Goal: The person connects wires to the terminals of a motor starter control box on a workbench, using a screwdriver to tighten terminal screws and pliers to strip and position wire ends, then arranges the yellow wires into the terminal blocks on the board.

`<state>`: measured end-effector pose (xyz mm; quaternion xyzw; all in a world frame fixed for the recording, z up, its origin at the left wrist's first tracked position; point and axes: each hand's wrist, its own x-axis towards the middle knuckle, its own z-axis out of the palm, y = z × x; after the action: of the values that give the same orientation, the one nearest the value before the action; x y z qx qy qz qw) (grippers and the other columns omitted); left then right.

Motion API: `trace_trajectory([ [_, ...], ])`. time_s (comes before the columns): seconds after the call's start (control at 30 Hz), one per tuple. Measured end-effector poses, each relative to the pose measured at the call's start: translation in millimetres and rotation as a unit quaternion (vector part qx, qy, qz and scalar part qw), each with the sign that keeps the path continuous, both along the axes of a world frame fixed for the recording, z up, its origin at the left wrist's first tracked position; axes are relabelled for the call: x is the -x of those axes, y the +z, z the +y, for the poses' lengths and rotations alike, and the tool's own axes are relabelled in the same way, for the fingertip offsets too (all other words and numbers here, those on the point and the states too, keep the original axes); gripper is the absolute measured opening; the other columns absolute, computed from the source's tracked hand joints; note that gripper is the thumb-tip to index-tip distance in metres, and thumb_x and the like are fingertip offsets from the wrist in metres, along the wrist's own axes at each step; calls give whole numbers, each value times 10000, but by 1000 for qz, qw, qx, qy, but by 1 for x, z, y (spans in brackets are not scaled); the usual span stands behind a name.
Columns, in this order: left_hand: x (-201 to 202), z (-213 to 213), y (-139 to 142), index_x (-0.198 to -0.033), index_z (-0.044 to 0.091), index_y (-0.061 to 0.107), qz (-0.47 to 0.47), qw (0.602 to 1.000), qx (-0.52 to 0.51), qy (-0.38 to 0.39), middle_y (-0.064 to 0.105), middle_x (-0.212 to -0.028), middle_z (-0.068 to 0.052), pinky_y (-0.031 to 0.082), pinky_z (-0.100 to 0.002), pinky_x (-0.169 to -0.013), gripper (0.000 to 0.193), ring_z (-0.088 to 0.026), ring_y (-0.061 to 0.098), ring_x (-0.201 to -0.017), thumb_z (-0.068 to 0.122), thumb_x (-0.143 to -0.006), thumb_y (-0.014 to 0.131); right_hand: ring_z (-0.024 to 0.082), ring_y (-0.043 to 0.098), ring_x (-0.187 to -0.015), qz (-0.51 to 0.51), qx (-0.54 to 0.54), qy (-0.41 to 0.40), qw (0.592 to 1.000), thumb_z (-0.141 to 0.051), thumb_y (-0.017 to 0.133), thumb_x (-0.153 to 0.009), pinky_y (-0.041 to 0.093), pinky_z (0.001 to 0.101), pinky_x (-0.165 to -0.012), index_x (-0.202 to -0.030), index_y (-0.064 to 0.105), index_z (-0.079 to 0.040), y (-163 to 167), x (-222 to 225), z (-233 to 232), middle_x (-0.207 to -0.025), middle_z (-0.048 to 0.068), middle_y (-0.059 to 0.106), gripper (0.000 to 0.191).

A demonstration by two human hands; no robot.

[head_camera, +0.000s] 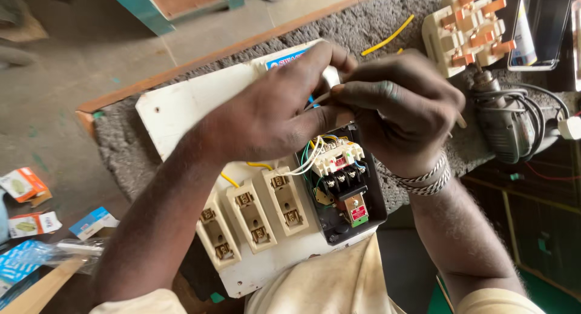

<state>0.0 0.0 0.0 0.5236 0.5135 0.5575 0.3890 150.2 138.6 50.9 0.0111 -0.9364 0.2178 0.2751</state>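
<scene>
Above the black switch unit (345,187) at the right end of the white electrical board (181,108), both hands meet fingertip to fingertip. The left hand (272,117) pinches a thin white wire (305,162) between thumb and forefinger; the right hand (402,111) curls shut around what looks like a slim tool, mostly hidden. The wire runs from the fingers down and toward the near side into the unit's terminals, just beneath both hands. Three cream fuse carriers (251,220) sit left of it.
</scene>
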Motion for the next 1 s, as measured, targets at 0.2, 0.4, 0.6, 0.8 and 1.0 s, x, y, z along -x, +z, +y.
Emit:
trace_trajectory([
  [0.2,15,-12,-15,-996,19,680,102,987,73,104,693,-762,-122,537,-394,-673,182,-241,717,-720,161,-930,775,160,721,-824,-114,105,-29,987,22,834,-916,573,273,-705,-1036,759,-43,-39,8,2,-990,89,716,156],
  [0.4,28,-18,-26,-934,8,675,170,973,20,155,669,-825,-128,566,-389,-673,138,-280,705,-764,115,-922,761,136,723,-907,-181,376,-12,909,10,771,-894,599,259,-785,-1030,729,-3,-55,22,1,-1016,99,729,143],
  [0.6,43,-22,-32,-895,-19,633,211,961,-33,175,611,-845,-140,563,-422,-681,83,-317,673,-826,-16,-827,680,121,747,-804,-262,371,-25,890,-25,812,-916,603,217,-711,-1033,746,-4,-65,40,11,-978,98,760,137],
  [0.8,43,-8,-46,-819,-4,568,213,962,3,172,558,-795,-130,537,-433,-596,124,-305,657,-765,-7,-776,684,173,729,-726,-249,110,-56,961,-38,817,-867,564,254,-642,-1009,759,-3,-70,41,4,-929,121,747,157],
  [1.0,39,-1,-49,-795,17,569,221,959,11,179,558,-774,-102,526,-403,-548,129,-263,662,-730,40,-768,693,181,722,-751,-207,68,-81,973,40,743,-905,578,275,-670,-1003,741,29,-80,40,3,-924,137,725,99],
])
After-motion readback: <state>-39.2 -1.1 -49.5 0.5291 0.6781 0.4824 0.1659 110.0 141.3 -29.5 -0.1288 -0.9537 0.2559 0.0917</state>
